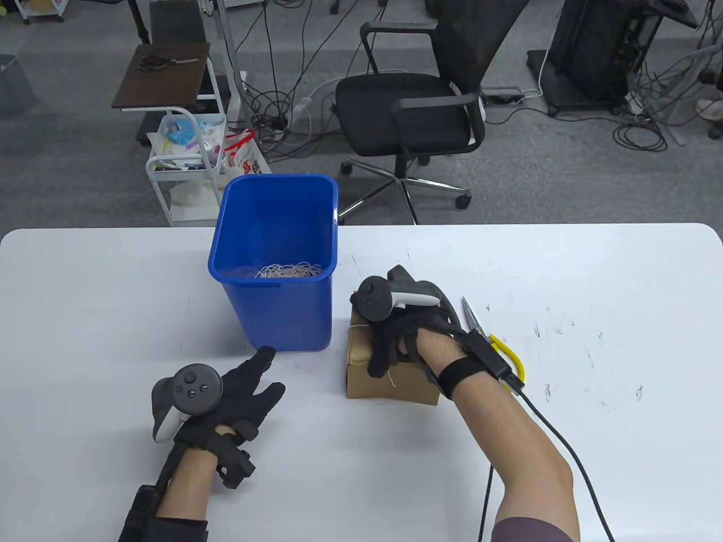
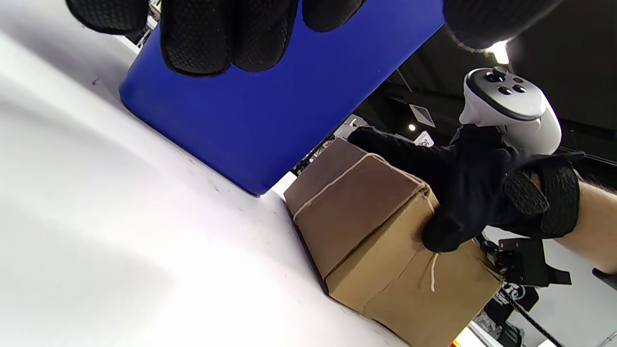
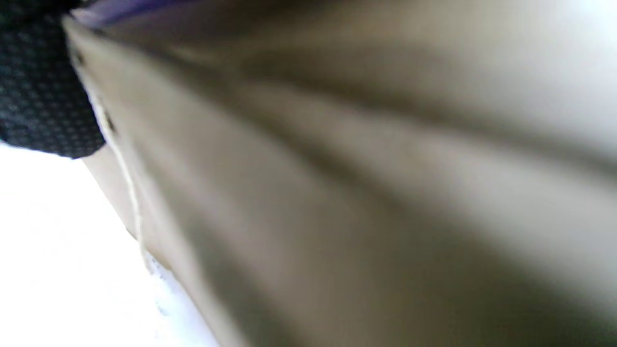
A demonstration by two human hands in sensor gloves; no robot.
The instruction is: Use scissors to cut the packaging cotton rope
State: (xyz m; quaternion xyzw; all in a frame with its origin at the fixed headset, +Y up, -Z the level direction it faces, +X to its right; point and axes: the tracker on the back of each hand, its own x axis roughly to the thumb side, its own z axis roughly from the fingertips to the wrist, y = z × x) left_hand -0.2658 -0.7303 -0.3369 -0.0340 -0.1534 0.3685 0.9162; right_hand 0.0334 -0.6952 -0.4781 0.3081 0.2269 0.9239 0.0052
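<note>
A cardboard box (image 1: 390, 379) tied with thin white cotton rope (image 2: 332, 180) sits on the white table, just right of the blue bin (image 1: 277, 248). My right hand (image 1: 387, 347) lies over the box top and grips its near edge; a loose rope end (image 2: 434, 272) hangs just below its fingertips. The scissors (image 1: 490, 337), with yellow handles, lie on the table right of the box, partly hidden by my right wrist. My left hand (image 1: 254, 387) rests open and empty on the table, in front of the bin. The right wrist view shows only the blurred box side (image 3: 337, 193).
The blue bin (image 2: 270, 111) holds several cut rope pieces (image 1: 289, 271). The white table (image 1: 593, 293) stretches bare to the right. Beyond its far edge stand an office chair (image 1: 418, 113) and a white cart (image 1: 186, 164).
</note>
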